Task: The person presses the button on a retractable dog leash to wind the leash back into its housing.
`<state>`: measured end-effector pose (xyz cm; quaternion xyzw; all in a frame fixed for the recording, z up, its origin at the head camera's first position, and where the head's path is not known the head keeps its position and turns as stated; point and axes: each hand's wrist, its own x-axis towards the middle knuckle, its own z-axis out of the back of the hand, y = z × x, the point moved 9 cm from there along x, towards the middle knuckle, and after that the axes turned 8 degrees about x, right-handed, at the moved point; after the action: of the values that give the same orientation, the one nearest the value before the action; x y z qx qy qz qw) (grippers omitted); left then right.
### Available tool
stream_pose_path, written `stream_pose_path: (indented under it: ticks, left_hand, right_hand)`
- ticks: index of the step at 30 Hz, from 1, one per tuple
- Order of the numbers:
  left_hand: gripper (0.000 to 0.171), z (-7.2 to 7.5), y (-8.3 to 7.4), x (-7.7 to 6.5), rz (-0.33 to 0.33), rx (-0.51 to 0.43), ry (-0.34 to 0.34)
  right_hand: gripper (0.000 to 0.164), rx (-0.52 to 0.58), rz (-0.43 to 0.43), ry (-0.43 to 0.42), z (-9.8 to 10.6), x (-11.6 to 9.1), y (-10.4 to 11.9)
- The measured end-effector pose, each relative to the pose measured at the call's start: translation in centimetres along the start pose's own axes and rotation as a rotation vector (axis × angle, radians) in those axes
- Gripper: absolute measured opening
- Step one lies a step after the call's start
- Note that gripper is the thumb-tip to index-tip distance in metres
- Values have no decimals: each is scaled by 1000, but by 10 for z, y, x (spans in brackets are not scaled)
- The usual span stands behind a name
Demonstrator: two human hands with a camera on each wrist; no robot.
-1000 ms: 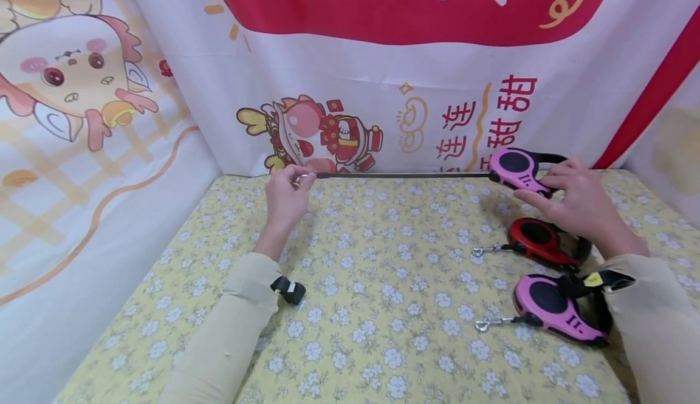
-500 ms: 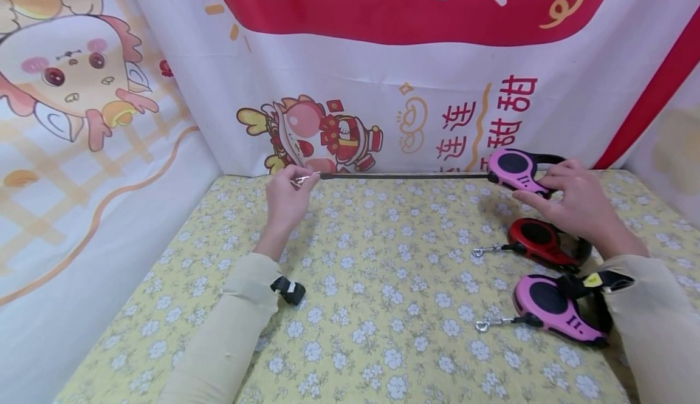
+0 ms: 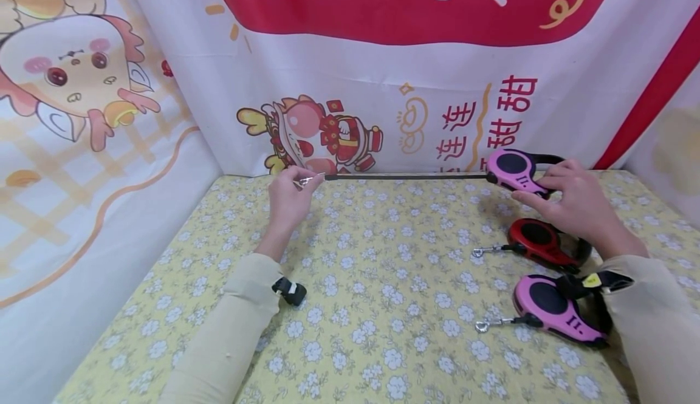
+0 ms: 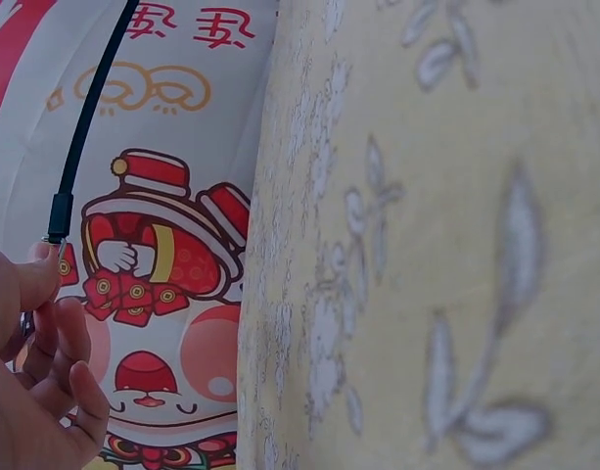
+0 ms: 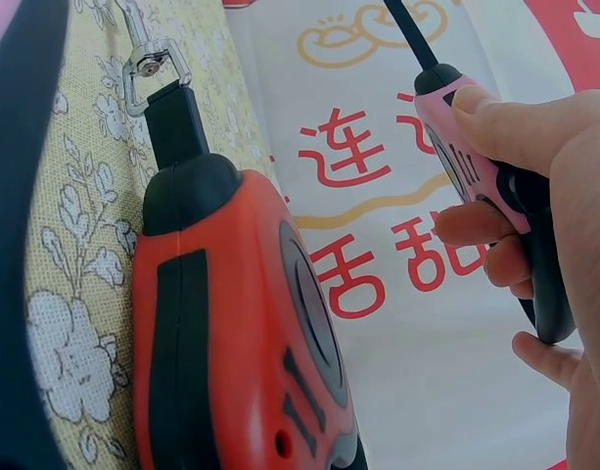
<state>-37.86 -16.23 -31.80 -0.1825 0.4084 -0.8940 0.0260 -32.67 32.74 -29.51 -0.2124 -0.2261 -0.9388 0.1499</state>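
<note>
My right hand (image 3: 579,200) grips a pink retractable dog leash (image 3: 511,170) by its black handle, held up at the back right of the table. In the right wrist view the thumb lies along the pink case (image 5: 456,127). A black strap (image 3: 404,177) runs taut and level from the case to the left. At its far end my left hand (image 3: 290,194) pinches the silver snap hook (image 3: 310,179). The left wrist view has the strap (image 4: 84,127) rising from between thumb and fingers, the hook mostly hidden by them.
A red retractable leash (image 3: 533,237) and a second pink leash (image 3: 541,297) lie on the flowered tablecloth (image 3: 372,307), near my right forearm. Their snap hooks point left. A printed cloth (image 3: 350,64) hangs right behind the table, and another hangs at the left.
My left hand has shifted slightly to the right with the snap hook, so the strap is a bit shorter. The right hand and its leash have drifted left very little.
</note>
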Motion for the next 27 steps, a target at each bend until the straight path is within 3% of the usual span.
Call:
stream_pose_path:
  ticks: [27]
  left_hand:
    - [22,-4,-7,-3,-10,2,40]
  right_hand:
    - [61,4,5,6,-1,1,0]
